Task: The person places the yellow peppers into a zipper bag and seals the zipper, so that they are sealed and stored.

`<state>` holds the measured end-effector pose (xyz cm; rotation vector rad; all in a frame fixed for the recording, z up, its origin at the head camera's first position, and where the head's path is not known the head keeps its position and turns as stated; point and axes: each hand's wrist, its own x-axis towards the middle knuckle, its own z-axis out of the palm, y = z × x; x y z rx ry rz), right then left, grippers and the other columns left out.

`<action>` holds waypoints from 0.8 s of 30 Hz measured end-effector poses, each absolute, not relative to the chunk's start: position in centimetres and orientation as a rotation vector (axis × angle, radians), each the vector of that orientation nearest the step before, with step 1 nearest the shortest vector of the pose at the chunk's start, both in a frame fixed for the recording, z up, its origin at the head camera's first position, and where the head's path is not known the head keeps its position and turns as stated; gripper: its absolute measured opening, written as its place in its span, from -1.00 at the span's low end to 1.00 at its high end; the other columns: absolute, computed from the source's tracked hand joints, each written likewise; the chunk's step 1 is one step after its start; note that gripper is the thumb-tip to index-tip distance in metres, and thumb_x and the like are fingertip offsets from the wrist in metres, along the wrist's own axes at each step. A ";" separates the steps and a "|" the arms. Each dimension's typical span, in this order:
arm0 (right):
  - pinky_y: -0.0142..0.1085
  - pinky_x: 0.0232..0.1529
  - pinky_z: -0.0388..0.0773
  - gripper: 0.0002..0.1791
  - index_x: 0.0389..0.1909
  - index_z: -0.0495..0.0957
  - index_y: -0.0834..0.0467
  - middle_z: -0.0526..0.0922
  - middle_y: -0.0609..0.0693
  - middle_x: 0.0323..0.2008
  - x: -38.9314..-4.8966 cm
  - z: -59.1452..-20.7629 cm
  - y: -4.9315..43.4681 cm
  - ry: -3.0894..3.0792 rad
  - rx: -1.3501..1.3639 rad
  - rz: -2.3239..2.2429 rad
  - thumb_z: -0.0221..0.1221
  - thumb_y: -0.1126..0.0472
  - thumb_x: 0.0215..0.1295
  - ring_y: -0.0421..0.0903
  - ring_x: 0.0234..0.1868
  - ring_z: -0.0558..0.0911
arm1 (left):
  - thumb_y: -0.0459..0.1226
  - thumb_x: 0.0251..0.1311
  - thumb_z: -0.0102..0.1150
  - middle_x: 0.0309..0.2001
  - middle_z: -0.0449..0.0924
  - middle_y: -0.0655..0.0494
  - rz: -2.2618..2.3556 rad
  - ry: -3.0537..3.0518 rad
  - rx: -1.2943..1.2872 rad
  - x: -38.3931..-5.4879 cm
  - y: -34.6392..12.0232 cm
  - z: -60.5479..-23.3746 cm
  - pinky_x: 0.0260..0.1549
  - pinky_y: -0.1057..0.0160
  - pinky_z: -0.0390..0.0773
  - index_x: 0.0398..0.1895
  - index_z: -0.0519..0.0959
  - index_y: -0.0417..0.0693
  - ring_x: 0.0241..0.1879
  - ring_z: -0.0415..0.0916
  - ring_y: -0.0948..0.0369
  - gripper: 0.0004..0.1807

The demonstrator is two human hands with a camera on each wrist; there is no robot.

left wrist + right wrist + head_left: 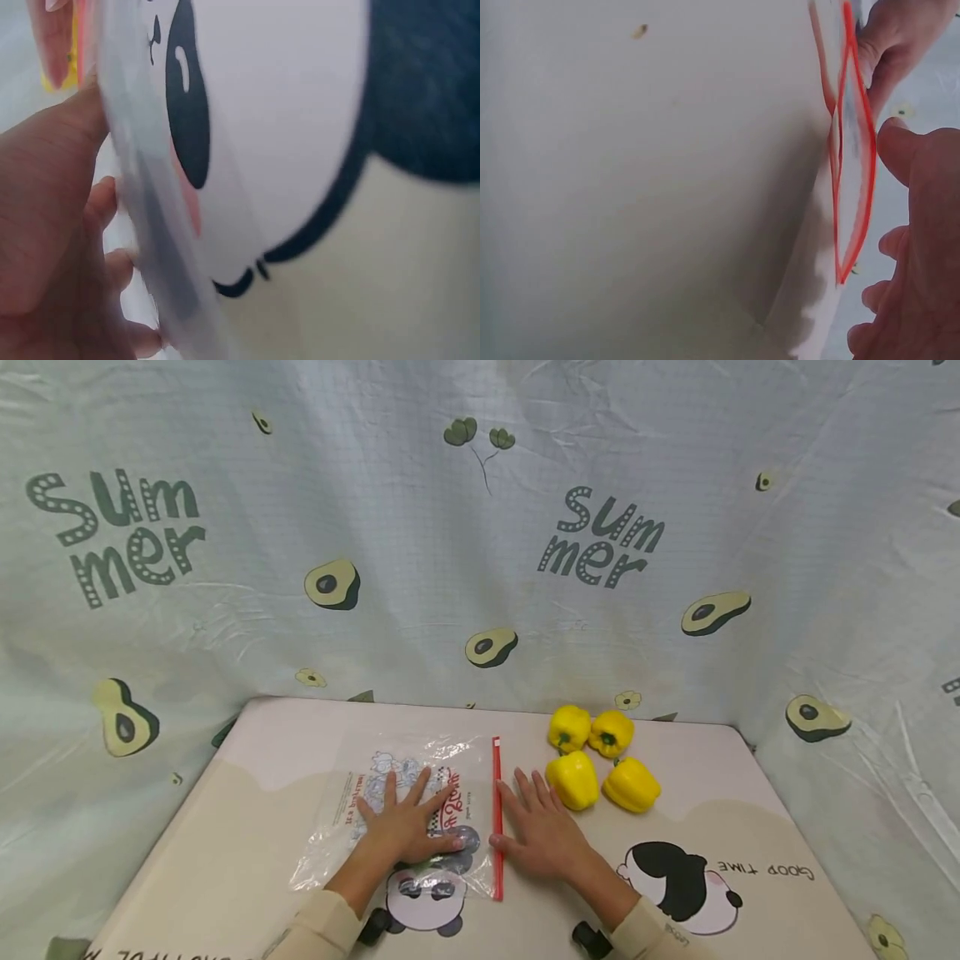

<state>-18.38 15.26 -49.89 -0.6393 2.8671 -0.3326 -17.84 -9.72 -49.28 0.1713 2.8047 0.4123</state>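
– And the clear bag (472, 793) is edged in red, printed in red and blue!
– Four peppers (572, 781) are drenched in bright yellow!
– The tabletop (247, 802) is washed pink and beige, patterned with black-and-white animals (678, 885)!
– And the pale curtain (405, 527) is dotted with green avocados (333, 583) and green lettering (116, 518)!

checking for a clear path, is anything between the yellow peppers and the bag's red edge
Yes: the right grip lies between them, near the closest yellow pepper, with its thumb at the red edge. Nothing else visible stands there.
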 end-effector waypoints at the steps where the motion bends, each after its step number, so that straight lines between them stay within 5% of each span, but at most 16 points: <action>1: 0.25 0.65 0.01 -0.08 0.67 0.07 -0.07 -0.05 0.13 0.71 -18.4 -50.0 15.3 2.860 -0.642 -0.338 0.09 -0.37 0.43 0.27 0.71 -0.07 | 0.46 0.02 0.29 0.72 -0.07 0.02 0.415 2.805 0.172 -17.8 -9.8 -49.3 0.26 -0.81 -0.27 0.61 0.23 0.43 0.64 -0.34 -0.46 0.05; 15: 0.19 0.69 -0.06 -0.11 0.69 -0.02 -0.15 -0.09 0.04 0.72 -18.6 -50.4 16.2 2.787 -0.633 -0.408 -0.06 -0.42 0.48 0.19 0.74 -0.13 | 0.40 0.08 0.31 0.72 -0.08 0.03 0.401 2.822 0.212 -17.8 -10.0 -49.2 0.29 -0.79 -0.18 0.63 0.20 0.35 0.65 -0.28 -0.43 0.05; 24: 0.21 0.68 -0.04 -0.11 0.68 0.04 -0.13 -0.06 0.07 0.72 -19.1 -50.3 16.1 2.775 -0.647 -0.395 0.02 -0.38 0.46 0.20 0.73 -0.10 | 0.37 0.07 0.36 0.72 -0.04 0.03 0.424 2.804 0.205 -17.9 -10.1 -49.0 0.30 -0.78 -0.18 0.64 0.19 0.35 0.65 -0.27 -0.43 0.07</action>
